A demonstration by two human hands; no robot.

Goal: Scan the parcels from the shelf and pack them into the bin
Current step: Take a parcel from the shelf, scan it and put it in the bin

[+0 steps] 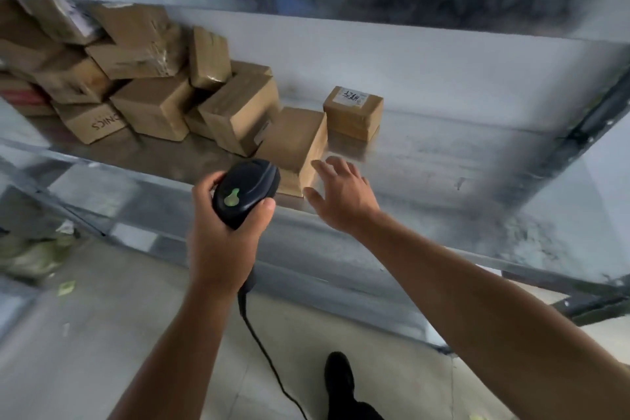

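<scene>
Your right hand (341, 198) is the nearer one to the target: its fingers (337, 164) are spread, holding nothing, just off the right side face of the nearest parcel (293, 140). Contact: can't tell. That parcel sits at the front edge of the shelf (443, 164), long axis running front to back, near end towards you, so it lies just left of and beyond your fingertips. Your left hand (225, 242) is wrapped around the scanner (245, 193), head aimed at the same box's near end. The labelled parcel (353, 112) stands just behind it, the pile (136, 78) further left. Likely next: grip across the short width. Bin not in view.
</scene>
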